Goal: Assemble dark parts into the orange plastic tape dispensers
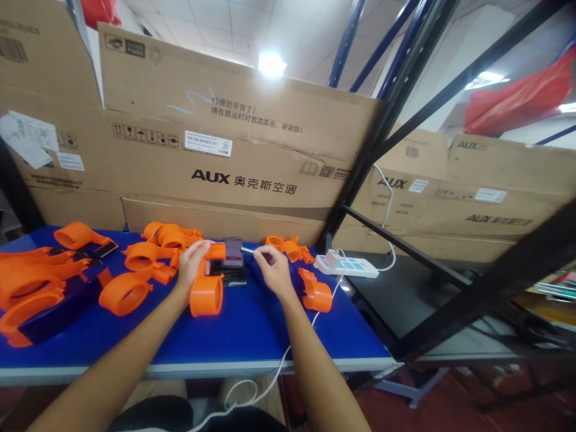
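Observation:
My left hand (192,265) is closed around an orange plastic part (207,297); its wide ring hangs below the fingers and a flat end points right. My right hand (273,270) pinches a thin white strip (247,249) between thumb and fingers, apart from the orange part. Between the hands, a phone (233,252) with a lit screen leans at the back of the blue tabletop (252,336). Just below it lie black flat pieces (234,276), partly hidden.
Several orange ringed parts (123,294) lie on the left, one more (317,293) on the right. A white power strip (355,266) sits at the right edge; its cable (283,360) runs over the front edge. Cardboard boxes (243,156) and a black rack post (369,144) stand behind.

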A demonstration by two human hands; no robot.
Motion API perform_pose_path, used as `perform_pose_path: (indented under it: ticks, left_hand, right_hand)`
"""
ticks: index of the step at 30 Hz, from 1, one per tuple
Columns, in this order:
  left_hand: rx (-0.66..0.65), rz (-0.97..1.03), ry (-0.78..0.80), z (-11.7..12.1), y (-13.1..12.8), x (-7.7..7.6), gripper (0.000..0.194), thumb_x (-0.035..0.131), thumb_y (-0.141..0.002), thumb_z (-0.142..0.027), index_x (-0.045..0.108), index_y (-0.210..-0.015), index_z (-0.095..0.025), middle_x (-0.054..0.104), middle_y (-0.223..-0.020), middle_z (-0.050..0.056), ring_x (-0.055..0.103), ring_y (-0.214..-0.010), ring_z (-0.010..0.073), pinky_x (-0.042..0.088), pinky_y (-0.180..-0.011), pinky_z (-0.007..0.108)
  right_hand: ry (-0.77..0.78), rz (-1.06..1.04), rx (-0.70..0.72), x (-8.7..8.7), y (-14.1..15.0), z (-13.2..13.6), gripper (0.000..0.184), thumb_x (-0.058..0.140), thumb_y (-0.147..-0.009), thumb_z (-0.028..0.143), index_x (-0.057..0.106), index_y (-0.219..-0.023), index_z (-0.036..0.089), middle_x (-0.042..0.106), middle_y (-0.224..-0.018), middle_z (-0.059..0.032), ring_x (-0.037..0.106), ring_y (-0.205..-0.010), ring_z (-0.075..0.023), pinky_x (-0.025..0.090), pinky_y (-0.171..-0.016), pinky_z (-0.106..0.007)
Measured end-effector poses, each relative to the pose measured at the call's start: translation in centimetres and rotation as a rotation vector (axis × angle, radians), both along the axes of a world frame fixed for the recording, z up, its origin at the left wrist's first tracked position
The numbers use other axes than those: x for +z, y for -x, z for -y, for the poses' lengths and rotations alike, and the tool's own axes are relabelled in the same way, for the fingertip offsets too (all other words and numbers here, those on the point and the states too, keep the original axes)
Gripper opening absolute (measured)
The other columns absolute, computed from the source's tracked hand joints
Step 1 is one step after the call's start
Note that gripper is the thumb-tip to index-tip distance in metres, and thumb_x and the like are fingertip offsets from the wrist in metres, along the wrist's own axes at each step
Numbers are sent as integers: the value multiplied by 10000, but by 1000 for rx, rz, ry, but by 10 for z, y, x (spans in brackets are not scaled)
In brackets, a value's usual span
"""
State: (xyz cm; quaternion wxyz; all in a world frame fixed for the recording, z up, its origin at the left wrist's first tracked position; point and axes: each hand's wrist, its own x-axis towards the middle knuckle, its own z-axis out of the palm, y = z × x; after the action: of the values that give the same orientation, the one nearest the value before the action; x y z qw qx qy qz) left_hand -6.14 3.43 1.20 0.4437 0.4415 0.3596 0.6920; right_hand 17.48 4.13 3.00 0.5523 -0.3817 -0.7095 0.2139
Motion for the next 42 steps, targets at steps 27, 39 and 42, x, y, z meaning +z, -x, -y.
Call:
perform_pose_path:
  ticks: [27, 39, 42]
  left_hand:
    - [154, 102, 28, -9, -13, -6, 534, 648, -846, -661, 606, -1158, -229, 719, -795, 29, 687, -521, 184, 519, -492, 273]
    - [67, 176, 78, -13, -10, -9, 586, 536, -884, -726, 648, -1023, -168, 764, -883, 128, 724, -656, 205, 522, -506, 262]
    - [-58, 119, 105, -8, -13, -9, 625, 500, -892, -741, 668, -990, -148, 764, -862, 150, 707, -618, 203, 470, -438, 246]
  right_hand:
    - [137, 340, 458, 0, 14, 20, 510, 621, -962, 518, 580, -1372, 218, 706, -1113, -68, 631, -868, -189, 488, -773, -312]
    - [251, -13, 455, -11, 29, 15, 567, 683, -884, 583, 594, -1307, 214, 676, -1006, -52, 613, -789, -171, 510, -714, -300]
    - [286, -234, 313, -10, 26, 6, 491, 577, -908, 670, 651, -1045, 205, 602, -739, 1, 539, -607, -151, 472, -575, -277]
